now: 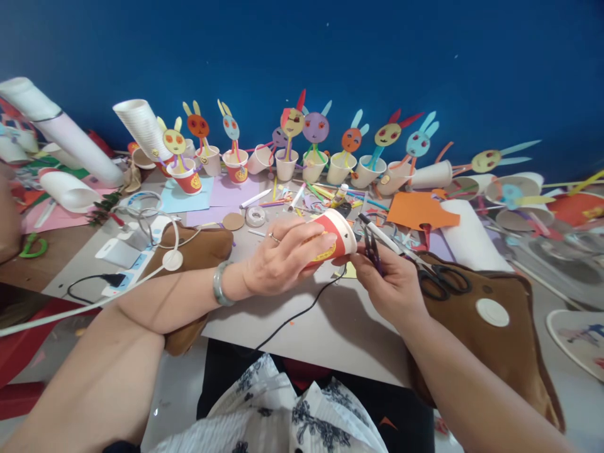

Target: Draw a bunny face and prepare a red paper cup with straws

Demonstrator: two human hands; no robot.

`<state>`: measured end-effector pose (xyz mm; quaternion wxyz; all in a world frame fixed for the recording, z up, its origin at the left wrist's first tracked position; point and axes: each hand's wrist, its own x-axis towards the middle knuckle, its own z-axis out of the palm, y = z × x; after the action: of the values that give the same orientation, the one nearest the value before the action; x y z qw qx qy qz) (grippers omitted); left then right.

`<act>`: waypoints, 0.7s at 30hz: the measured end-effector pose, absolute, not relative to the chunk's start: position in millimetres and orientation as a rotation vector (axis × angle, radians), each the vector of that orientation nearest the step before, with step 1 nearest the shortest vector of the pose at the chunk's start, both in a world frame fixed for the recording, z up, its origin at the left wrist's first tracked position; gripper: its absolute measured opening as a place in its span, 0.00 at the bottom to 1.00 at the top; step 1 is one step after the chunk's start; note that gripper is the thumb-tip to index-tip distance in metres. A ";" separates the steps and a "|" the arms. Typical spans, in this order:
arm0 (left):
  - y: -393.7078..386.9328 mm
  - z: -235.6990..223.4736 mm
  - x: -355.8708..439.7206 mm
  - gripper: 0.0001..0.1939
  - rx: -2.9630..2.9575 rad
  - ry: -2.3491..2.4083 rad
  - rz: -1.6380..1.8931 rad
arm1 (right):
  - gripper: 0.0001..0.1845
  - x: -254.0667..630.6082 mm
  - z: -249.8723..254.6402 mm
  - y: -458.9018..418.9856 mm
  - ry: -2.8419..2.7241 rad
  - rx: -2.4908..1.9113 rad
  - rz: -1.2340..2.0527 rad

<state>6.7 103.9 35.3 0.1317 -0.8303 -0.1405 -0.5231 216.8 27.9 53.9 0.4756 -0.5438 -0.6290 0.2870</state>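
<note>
My left hand (290,251), wearing a ring and a bangle, is wrapped around a red and white paper cup (333,236). The cup is tilted on its side, its rim facing right, with a small dark mark near the rim. Close to that rim, my right hand (389,283) is closed on a small dark tool with two narrow arms (372,250); its exact kind is hard to make out. A white marker (380,233) lies just beyond the right fingers. Black-handled scissors (441,280) rest beside my right hand on a brown cushion (486,340).
Paper cups with rabbit-faced paper figures (231,129) line the blue wall. Paper scraps and pens (302,195), a tape roll (256,216) and orange paper (419,209) lie before them. A power strip (127,270) with cables is left; a black cable (302,311) crosses the table's front.
</note>
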 end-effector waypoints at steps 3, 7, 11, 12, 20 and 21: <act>101.7 37.3 7.0 0.17 -2.360 -0.365 -1.490 | 0.11 218.0 50.7 31.1 -1.524 -1.323 0.708; 98.5 39.2 7.3 0.20 -2.337 -0.284 -1.463 | 0.11 222.0 42.0 34.0 -1.461 -1.296 0.686; 97.5 36.5 7.7 0.23 -2.371 -0.196 -1.489 | 0.12 227.0 37.3 36.4 -1.433 -1.282 0.632; 97.8 35.8 7.5 0.25 -2.388 -0.181 -1.487 | 0.12 228.1 36.8 36.6 -1.429 -1.281 0.627; 95.7 39.3 5.3 0.21 -2.450 -0.076 -1.518 | 0.15 232.2 31.8 34.7 -1.409 -1.271 0.649; 95.1 39.6 5.2 0.21 -2.463 -0.057 -1.524 | 0.15 232.6 31.5 34.5 -1.415 -1.270 0.652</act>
<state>5.2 95.1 39.6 0.1222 -0.8439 -0.0196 -0.5221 232.6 34.5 31.5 0.5361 -0.5334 -0.5943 0.2738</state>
